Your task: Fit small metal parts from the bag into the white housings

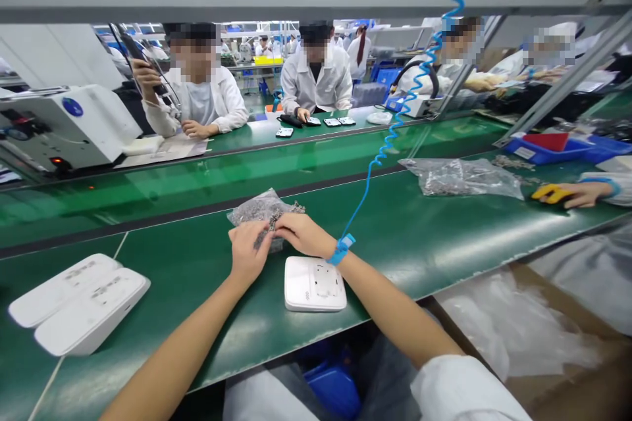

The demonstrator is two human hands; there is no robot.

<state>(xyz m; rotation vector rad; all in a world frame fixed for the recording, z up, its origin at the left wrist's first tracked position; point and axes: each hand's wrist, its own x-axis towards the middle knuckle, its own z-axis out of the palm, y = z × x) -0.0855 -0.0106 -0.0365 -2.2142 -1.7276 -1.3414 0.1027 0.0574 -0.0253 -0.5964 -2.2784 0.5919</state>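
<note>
My left hand (248, 250) and my right hand (303, 233) meet over a clear plastic bag (261, 208) of small metal parts on the green bench (424, 237). Both hands pinch small metal pieces at the bag's near edge. A blue wrist strap (341, 249) on my right wrist trails a coiled blue cord (395, 125) upward. A white square plastic housing (315, 283) lies flat just in front of my right wrist, untouched.
Two white oblong housings (79, 302) lie at the left. A second bag of metal parts (461, 177) lies at the right, near a co-worker's hand (582, 194). Other people in white coats sit across the conveyor (197, 177). A cardboard box with plastic liner (523, 329) stands low right.
</note>
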